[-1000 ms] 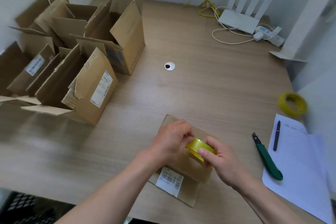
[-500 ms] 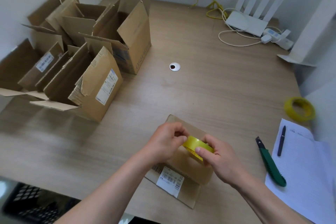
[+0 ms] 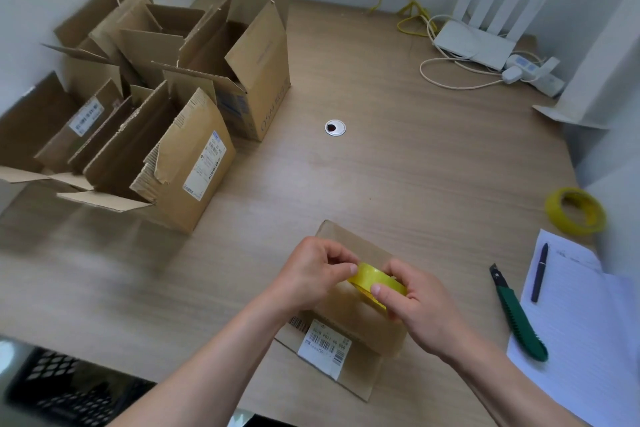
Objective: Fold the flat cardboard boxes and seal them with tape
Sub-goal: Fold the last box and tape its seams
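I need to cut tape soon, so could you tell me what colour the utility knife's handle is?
The utility knife has a green handle, seen in the head view.

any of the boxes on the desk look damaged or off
Yes. The open box nearest the hands, the box with the torn flap, has a ragged tear on its front flap that exposes the corrugated layer. The other open boxes behind it are crowded together with flaps splayed. The flat box under the hands looks intact.
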`<state>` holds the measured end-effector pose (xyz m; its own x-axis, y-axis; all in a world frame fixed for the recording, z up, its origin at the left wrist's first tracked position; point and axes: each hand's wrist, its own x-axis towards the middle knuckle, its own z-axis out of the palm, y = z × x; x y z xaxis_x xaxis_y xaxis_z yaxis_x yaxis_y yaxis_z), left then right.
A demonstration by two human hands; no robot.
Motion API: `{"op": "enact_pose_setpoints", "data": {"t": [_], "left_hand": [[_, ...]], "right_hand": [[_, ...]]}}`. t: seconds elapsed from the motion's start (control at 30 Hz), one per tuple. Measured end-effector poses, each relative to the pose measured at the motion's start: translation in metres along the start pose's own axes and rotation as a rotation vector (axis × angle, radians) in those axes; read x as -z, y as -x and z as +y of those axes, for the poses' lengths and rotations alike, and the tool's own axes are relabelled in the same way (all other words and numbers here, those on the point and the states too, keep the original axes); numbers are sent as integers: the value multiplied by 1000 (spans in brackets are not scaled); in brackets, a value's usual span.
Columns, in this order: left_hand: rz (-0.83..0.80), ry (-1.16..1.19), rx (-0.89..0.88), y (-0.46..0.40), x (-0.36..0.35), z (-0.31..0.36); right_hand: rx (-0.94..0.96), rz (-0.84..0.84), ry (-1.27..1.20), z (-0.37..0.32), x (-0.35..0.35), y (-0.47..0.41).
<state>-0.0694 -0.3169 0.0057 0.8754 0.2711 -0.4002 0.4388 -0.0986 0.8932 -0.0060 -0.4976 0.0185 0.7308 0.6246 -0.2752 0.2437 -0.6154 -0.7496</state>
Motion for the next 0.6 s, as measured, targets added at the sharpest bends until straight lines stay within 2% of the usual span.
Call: {"op": "enact_pose_setpoints", "data": {"t": [0.23,0.37,0.47,0.53,0.6], "left_hand": [[-11,-34,-16,0,1,-1],[-52,-216,-72,0,0,2],[-143,-319,-79,1,5,6],[-226,-235,-13,1,14,7],[-279,-38,74,2,22,9]], "right_hand": [[-6,-8,13,-3,1,0],[-10,-16,26,-3,0,-1],[2,-29,36,-2,1,-1],[5,-33,49,-1,1,-2],[11,-35,73,-2,0,-3]]}}
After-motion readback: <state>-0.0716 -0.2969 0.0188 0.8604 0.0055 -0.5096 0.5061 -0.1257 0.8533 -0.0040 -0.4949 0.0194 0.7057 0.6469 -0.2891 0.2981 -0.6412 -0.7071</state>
